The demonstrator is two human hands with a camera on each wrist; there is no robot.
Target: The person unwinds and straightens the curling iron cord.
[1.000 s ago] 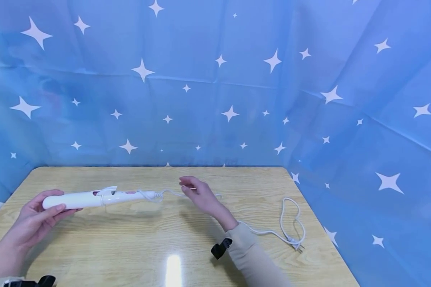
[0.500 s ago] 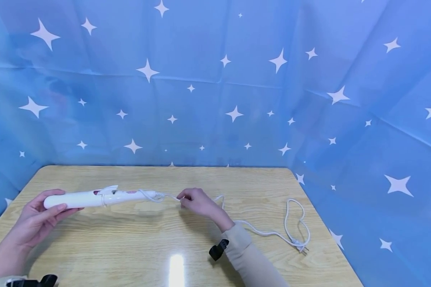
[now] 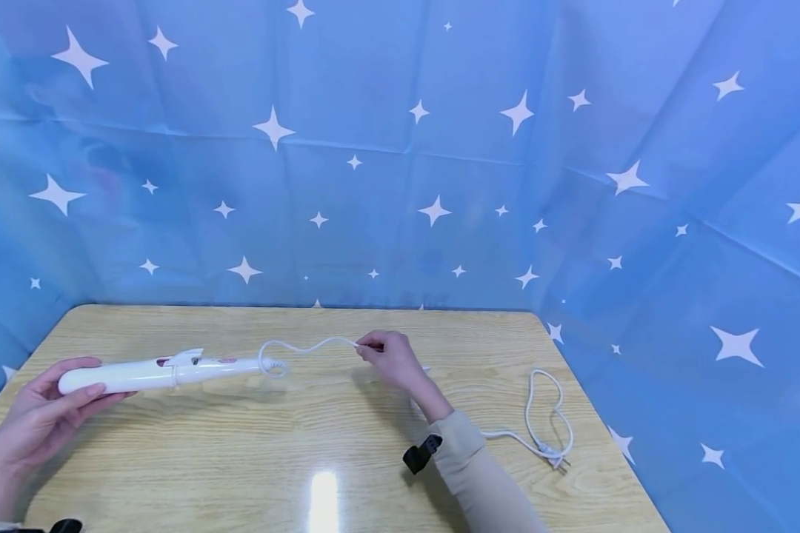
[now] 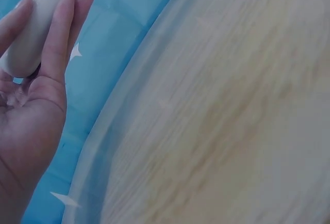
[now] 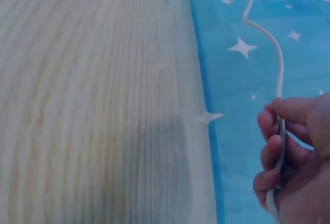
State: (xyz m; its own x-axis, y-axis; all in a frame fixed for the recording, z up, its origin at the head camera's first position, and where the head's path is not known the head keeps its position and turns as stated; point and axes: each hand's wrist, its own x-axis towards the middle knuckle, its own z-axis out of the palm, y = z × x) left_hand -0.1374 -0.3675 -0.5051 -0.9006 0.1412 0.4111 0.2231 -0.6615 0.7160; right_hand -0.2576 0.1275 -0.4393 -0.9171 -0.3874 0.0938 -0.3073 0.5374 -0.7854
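Observation:
My left hand (image 3: 43, 414) grips the thick, rounded end of a white curling iron (image 3: 140, 374), which is held nearly level above the table. A small raised lever and a pink button show along its top. In the left wrist view, the fingers and thumb wrap round its pale barrel (image 4: 44, 25). To the right, my right hand (image 3: 395, 363) pinches the white power cord (image 3: 307, 348) between thumb and fingers. The cord loops at the handle's end, then curves across to that hand. In the right wrist view, the cord (image 5: 280, 74) passes down through the curled fingers.
The cord's far part lies in a loose loop on the right of the wooden table (image 3: 240, 459), ending in a two-pin plug (image 3: 556, 463). A blue curtain (image 3: 373, 185) with white stars hangs behind the table and along its sides.
The right hand has lowered onto the cord, pinched it, then moved up and right, lifting that stretch into a curve. The left hand has shifted slightly left with the curling iron.

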